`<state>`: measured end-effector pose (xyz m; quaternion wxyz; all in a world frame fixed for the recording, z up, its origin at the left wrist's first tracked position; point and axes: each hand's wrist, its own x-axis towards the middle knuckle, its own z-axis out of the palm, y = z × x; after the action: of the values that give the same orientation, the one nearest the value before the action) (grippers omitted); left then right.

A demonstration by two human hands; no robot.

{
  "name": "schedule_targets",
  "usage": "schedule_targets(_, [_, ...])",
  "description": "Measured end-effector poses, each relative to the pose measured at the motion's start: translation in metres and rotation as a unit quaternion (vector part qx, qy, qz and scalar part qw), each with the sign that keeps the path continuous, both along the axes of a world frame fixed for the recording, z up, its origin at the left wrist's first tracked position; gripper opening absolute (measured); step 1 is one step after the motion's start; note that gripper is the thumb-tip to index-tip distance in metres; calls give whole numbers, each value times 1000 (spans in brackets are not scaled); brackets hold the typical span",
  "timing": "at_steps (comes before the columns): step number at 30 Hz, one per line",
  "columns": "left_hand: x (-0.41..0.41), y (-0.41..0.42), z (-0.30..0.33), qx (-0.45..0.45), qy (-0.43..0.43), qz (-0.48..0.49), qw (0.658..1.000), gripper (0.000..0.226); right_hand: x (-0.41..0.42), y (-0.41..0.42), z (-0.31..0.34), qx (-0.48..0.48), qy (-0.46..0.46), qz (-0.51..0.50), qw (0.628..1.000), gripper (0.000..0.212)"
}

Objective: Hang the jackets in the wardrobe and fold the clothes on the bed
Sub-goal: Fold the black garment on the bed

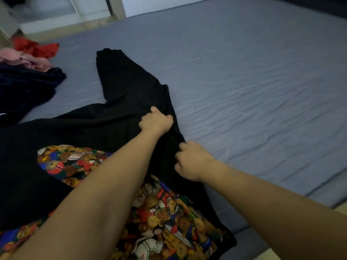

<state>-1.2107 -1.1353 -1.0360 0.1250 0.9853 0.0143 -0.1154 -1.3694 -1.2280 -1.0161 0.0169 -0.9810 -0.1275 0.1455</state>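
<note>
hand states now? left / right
Left hand: closed, gripping the black garment at its right edge.
Right hand: closed, pinching the same black garment nearer the person.

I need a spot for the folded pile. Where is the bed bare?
Bare grey sheet lies right of the black garment, reaching the far edge. Crowded at left: red cloth, pink cloth and dark clothes are heaped together.

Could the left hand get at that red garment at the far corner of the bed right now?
Probably not: the left hand grips the black garment, and the red garment lies well beyond it.
</note>
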Motion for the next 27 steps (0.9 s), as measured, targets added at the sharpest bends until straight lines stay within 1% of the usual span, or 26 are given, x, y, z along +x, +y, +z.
schedule_targets(1, [15, -3, 1, -31, -6, 0, 1000, 68, 4, 0, -11, 2, -63, 9, 998, 43])
schedule_targets(2, [30, -6, 2, -67, -3, 4, 998, 66, 6, -1, -21, 14, -105, 14, 994, 44])
schedule_targets(5, [69, -20, -2, -174, 17, 22, 984, 61, 5, 0, -48, 62, -177, 14, 982, 48])
schedule_targets(7, [94, -35, -4, -264, 17, 50, 963, 48, 4, 4, -60, 89, -188, 2, 978, 49])
schedule_targets(9, [119, -47, -4, -355, 7, 110, 928, 35, 3, 5, -70, 108, -178, -1, 978, 56])
schedule_targets(10, [128, -46, -5, -385, -19, 139, 912, 34, 3, 5, -73, 112, -171, -4, 979, 61])
schedule_targets(11, [134, -39, -8, -393, -63, 163, 903, 32, 3, 4, -75, 113, -164, -7, 980, 67])
schedule_targets(12, [138, -29, -16, -376, -109, 178, 903, 31, 4, 3, -76, 110, -156, -7, 982, 73])
schedule_targets(13, [137, -19, -26, -334, -135, 176, 916, 30, 6, 2, -77, 102, -143, -3, 984, 77])
schedule_targets(14, [133, -11, -37, -278, -144, 153, 937, 31, 8, 1, -77, 91, -127, 3, 988, 79])
schedule_targets(15, [130, -7, -46, -212, -148, 104, 961, 31, 10, 1, -77, 81, -116, 8, 990, 80])
schedule_targets(16, [128, -6, -52, -143, -157, 44, 976, 31, 11, 2, -78, 74, -110, 9, 991, 81])
schedule_targets(18, [129, -11, -50, -36, -192, -38, 980, 31, 11, 2, -78, 66, -102, 9, 993, 81])
schedule_targets(19, [131, -14, -48, 5, -216, -57, 975, 32, 11, 2, -78, 68, -100, 8, 993, 81])
schedule_targets(21, [130, -15, -46, 57, -248, -71, 965, 40, 10, 2, -78, 79, -101, 4, 992, 80])
schedule_targets(22, [131, -13, -46, 57, -234, -53, 969, 39, 9, 2, -78, 86, -102, 4, 991, 80])
schedule_targets(23, [134, -12, -44, 40, -204, -22, 978, 35, 9, 2, -78, 93, -106, 5, 990, 79])
schedule_targets(25, [148, -19, -31, -25, -127, 65, 989, 31, 9, 2, -80, 104, -113, 3, 988, 79])
schedule_targets(26, [157, -24, -22, -72, -100, 101, 987, 30, 9, 2, -81, 109, -115, 1, 987, 79])
schedule_targets(27, [166, -30, -13, -112, -78, 117, 984, 29, 9, 2, -81, 112, -118, 0, 987, 79])
